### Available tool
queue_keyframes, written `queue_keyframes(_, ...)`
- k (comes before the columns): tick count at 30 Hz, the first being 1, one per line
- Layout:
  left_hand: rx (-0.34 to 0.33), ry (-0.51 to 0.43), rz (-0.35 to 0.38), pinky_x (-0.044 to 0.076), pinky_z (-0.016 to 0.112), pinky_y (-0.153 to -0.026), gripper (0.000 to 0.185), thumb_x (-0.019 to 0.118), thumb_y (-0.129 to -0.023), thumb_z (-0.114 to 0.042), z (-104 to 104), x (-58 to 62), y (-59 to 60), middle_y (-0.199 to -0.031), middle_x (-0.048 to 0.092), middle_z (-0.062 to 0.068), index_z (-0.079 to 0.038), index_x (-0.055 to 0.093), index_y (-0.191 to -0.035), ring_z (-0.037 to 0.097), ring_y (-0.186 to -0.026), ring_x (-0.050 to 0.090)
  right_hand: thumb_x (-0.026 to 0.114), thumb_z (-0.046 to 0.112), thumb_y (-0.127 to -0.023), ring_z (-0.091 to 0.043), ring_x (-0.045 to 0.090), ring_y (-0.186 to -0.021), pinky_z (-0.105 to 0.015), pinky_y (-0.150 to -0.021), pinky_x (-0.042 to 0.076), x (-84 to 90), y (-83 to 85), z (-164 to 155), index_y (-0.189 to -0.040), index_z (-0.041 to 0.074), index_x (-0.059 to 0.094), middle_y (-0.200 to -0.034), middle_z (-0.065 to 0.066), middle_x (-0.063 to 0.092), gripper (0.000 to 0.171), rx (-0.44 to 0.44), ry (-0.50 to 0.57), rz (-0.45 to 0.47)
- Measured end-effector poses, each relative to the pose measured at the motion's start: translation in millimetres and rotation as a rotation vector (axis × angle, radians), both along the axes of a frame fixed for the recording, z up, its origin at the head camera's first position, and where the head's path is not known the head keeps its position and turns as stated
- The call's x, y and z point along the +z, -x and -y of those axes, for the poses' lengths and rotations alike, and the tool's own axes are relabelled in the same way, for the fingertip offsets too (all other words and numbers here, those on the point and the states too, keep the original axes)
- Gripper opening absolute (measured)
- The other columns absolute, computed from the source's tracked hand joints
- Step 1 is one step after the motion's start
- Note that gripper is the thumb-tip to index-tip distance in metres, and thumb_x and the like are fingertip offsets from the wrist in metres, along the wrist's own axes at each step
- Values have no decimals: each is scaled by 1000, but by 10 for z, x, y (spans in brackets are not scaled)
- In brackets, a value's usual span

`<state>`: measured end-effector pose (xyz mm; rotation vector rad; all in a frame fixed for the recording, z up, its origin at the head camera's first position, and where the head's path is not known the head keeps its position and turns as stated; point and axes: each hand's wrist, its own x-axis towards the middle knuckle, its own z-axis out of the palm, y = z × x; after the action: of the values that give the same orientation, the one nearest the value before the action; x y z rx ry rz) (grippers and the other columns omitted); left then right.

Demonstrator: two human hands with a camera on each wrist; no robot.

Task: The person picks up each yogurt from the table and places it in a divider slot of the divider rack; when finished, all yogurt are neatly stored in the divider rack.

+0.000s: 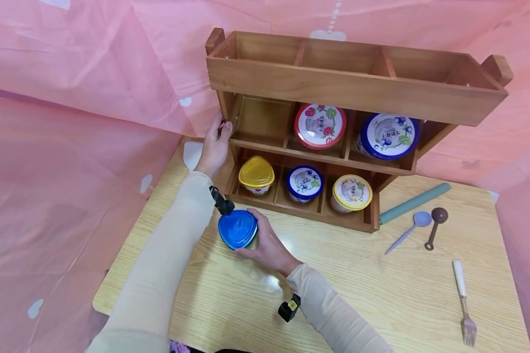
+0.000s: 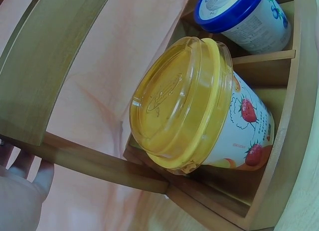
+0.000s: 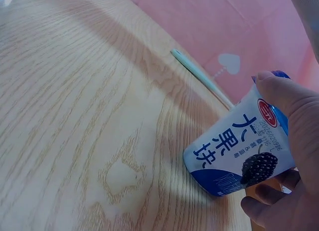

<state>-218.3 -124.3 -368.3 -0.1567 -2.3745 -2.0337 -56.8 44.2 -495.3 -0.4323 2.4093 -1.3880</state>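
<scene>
My right hand (image 1: 271, 247) grips a yogurt cup with a blue lid (image 1: 237, 229), in front of the wooden shelf rack (image 1: 349, 81). In the right wrist view the white and blue cup (image 3: 239, 146), with a blackberry on its label, tilts low over the table, thumb on one side and fingers on the other. At the rack's left side, my left hand (image 1: 214, 149) holds the side upright, its thumb in front. Nearest to it on the bottom tier is a yellow-lidded cup (image 1: 256, 172), its strawberry label seen in the left wrist view.
Along the bottom tier also stand a blue-lidded tub (image 1: 304, 183) and a yellow-rimmed tub (image 1: 352, 192). The middle tier holds a red-rimmed tub (image 1: 320, 126) and a larger blue-rimmed one (image 1: 389, 136). Rightward lie a green rod (image 1: 415, 203), two spoons (image 1: 421, 218) and a fork (image 1: 468, 326).
</scene>
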Motion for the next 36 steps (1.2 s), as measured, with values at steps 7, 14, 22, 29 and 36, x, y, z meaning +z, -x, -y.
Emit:
queue_keyframes(7,2,8,22,21,29,-123,55,37,-108,-21,5,10,-10,-164,22,2,-17,19,-159,16,-151,21,85,34,-78,-26,34,-145,-47,-118,32,-7,4,0,-154,20,18,-157,-7,30,102,-19,16,15)
queue_keyframes(14,8,7,39,20,30,-124,55,37,-108,-22,4,17,-19,-165,20,2,-17,17,-159,17,-151,20,87,26,-76,-28,37,-142,-49,-116,35,117,21,-104,-154,18,21,-155,-6,32,103,-64,90,-19)
queue_keyframes(22,11,22,70,21,30,-123,57,38,-107,-24,6,36,-23,-165,19,2,-17,16,-159,19,-152,20,87,24,-76,-29,41,-139,-49,-111,41,386,67,-357,-154,20,19,-154,-7,33,103,-93,107,-60)
queue_keyframes(29,10,1,79,21,30,-123,57,38,-107,-24,10,32,-19,-165,19,1,-19,17,-159,17,-152,20,86,27,-76,-27,40,-140,-48,-113,40,540,34,-555,-153,24,18,-155,-5,31,103,-99,107,-67)
queue_keyframes(36,17,4,102,20,27,-123,59,38,-107,-25,12,36,-27,-166,17,3,-15,14,-159,17,-152,18,87,24,-76,-28,43,-137,-47,-112,41,640,1,-679,-154,20,17,-155,-9,31,104,-113,99,-127)
